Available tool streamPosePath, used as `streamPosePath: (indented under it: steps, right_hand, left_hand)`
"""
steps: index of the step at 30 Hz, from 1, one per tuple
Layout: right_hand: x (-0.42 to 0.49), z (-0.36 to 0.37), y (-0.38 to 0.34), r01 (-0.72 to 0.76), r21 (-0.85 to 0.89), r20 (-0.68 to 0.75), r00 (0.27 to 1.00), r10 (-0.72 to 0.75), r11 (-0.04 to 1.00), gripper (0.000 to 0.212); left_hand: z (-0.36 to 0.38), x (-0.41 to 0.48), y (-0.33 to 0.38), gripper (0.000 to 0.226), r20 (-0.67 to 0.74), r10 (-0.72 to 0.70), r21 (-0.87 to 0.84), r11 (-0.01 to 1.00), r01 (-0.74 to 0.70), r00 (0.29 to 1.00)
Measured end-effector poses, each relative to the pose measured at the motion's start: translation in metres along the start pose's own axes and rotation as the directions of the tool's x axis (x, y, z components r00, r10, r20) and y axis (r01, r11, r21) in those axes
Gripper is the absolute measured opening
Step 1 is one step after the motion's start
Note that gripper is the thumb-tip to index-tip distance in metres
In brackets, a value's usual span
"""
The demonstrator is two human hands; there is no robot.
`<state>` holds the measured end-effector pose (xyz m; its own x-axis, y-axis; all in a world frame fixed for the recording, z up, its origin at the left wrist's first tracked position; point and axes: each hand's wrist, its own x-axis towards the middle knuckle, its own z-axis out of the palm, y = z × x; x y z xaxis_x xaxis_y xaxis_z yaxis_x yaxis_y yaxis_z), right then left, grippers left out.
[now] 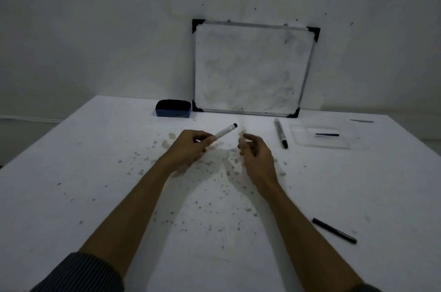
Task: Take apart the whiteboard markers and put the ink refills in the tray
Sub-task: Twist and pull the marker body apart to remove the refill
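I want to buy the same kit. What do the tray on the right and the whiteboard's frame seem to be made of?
The tray looks like clear, smooth plastic: the table shows through its walls and only faint edges outline it. The whiteboard's frame looks like thin silver-grey metal, perhaps aluminium, with black corner caps, probably plastic; the dim light leaves that open.

eraser (173, 108) left of the whiteboard (250, 69) — tray (322, 136) right of a marker (280, 132).

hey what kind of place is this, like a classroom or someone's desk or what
Probably a makeshift work table set against a bare wall, not clearly a classroom. A small smudged whiteboard leans on the wall, a blue eraser sits beside it, and the white tabletop is speckled with ink stains.
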<state>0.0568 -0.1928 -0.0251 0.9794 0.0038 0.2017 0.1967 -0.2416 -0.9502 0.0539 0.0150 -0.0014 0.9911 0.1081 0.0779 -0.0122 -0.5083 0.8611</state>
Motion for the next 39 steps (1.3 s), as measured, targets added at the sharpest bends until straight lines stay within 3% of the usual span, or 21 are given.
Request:
streamPosePath:
  steps: [2, 4, 8, 11, 15, 19, 21, 27, 31, 34, 39]
  right_hand:
    - [-0.002, -0.007, -0.003, -0.057, 0.166, -0.002, 0.998, 0.058, 0.984, 0.033]
    - [-0.007, -0.017, -0.005, -0.091, 0.219, 0.037, 0.996, 0.085, 0.972, 0.033]
    - [-0.026, -0.041, -0.007, -0.077, 0.032, 0.174, 0.982, 0.071, 0.996, 0.034]
    - [-0.040, -0.055, -0.008, -0.074, 0.047, 0.137, 0.988, 0.067, 0.996, 0.037]
    - [-0.045, -0.056, -0.011, 0.042, -0.008, 0.105, 0.994, -0.041, 0.999, 0.037]
    - [-0.027, -0.053, -0.015, 0.131, -0.385, 0.025, 0.991, -0.131, 0.914, 0.040]
    - [-0.014, -0.047, -0.018, 0.132, -0.453, 0.052, 0.991, -0.121, 0.882, 0.047]
    - [-0.014, -0.018, -0.002, 0.064, -0.436, 0.021, 0.998, -0.061, 0.898, 0.059]
    - [-0.010, -0.022, 0.003, 0.059, -0.362, 0.050, 0.998, -0.044, 0.930, 0.068]
    - [-0.009, -0.020, 0.003, 0.041, -0.369, 0.032, 0.999, -0.031, 0.929, 0.080]
    - [-0.001, -0.016, 0.003, 0.044, -0.387, 0.012, 0.999, -0.042, 0.921, 0.072]
  left_hand:
    - [0.005, -0.021, 0.009, 0.026, 0.101, 0.010, 0.024, 1.000, -0.012, 0.995]
    - [0.012, -0.038, 0.013, 0.023, 0.135, 0.054, 0.063, 0.996, -0.063, 0.989]
    - [0.023, -0.053, 0.016, 0.018, 0.270, 0.099, 0.146, 0.979, -0.142, 0.958]
    - [0.033, -0.055, 0.024, 0.020, 0.346, 0.117, 0.175, 0.967, -0.186, 0.931]
    - [0.052, -0.056, 0.042, 0.028, 0.370, 0.261, 0.261, 0.892, -0.370, 0.891]
    - [0.060, -0.042, 0.038, 0.034, 0.322, 0.367, 0.397, 0.785, -0.476, 0.873]
    - [0.064, -0.038, 0.028, 0.038, 0.244, 0.459, 0.461, 0.720, -0.519, 0.854]
    - [0.065, -0.038, 0.003, 0.044, 0.116, 0.609, 0.565, 0.609, -0.557, 0.784]
    - [0.053, -0.034, -0.001, 0.048, 0.139, 0.590, 0.438, 0.683, -0.584, 0.795]
    - [0.051, -0.031, -0.002, 0.054, 0.154, 0.614, 0.399, 0.678, -0.618, 0.774]
    - [0.054, -0.031, 0.000, 0.058, 0.179, 0.610, 0.400, 0.671, -0.623, 0.772]
